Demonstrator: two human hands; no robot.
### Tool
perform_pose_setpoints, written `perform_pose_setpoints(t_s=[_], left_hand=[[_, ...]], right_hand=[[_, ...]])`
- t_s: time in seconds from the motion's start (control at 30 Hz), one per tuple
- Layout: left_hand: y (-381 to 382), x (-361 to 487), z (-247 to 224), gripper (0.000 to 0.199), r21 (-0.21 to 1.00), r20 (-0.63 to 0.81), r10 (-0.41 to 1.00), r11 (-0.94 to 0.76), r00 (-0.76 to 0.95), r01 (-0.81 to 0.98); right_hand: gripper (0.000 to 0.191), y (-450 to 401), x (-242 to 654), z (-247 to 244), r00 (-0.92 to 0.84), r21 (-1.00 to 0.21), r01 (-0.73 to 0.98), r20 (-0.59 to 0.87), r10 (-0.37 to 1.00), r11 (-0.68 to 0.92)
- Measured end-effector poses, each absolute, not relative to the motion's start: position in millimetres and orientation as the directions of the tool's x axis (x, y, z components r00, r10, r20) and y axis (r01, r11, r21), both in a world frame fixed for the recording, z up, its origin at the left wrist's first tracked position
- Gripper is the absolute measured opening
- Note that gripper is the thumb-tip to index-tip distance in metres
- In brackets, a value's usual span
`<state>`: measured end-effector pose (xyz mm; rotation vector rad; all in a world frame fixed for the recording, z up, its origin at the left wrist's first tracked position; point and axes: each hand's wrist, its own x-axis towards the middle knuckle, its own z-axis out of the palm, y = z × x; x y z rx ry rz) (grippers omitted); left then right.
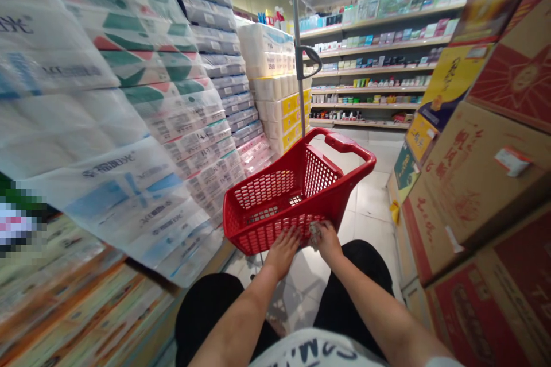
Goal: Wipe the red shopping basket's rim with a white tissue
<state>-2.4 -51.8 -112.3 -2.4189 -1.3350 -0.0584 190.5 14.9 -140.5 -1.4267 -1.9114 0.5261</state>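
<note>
A red plastic mesh shopping basket on a wheeled trolley [284, 194] stands just in front of me, its far red handle [346, 142] raised. My left hand [282, 251] lies over the near rim, fingers spread around the edge. My right hand [328, 242] grips the rim a short way to the right, over a small crumpled wrapper [315, 235]. The wrapper is partly hidden by my fingers. Inside, the basket's floor is partly visible, and I see no goods in it.
Tall stacks of wrapped toilet-paper packs [172, 120] tower along the left. Printed cardboard cartons [469, 200] line the right. A metal pole with a black hook [309, 60] rises beyond the basket. Stocked store shelves [374, 68] stand ahead, past a tiled floor aisle [370, 200].
</note>
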Motion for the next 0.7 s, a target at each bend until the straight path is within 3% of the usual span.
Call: perform_pose_setpoints(t_s=[0.2, 0.4, 0.57, 0.7], left_hand=[[-47, 3, -110, 0.057, -0.294, 0.188, 0.833, -0.458, 0.521, 0.839], [-52, -3, -108, 0.058, -0.288, 0.178, 0.855, -0.429, 0.488, 0.856], [-58, -7, -103, 0.06, -0.265, 0.129, 0.892, -0.39, 0.433, 0.882], [-66, -12, -99, 0.06, -0.239, 0.137, 0.914, -0.342, 0.381, 0.909]], right_hand=[[0.039, 17, 202, -136, -0.126, -0.728, 0.64, 0.214, 0.969, 0.244], [0.047, 14, 216, -122, 0.048, -0.781, 0.544, 0.394, 0.918, 0.307], [0.039, 17, 217, -127, -0.027, -0.786, 0.556, 0.309, 0.951, 0.272], [0.039, 18, 213, -124, 0.044, -0.767, 0.51, 0.476, 0.878, 0.39]])
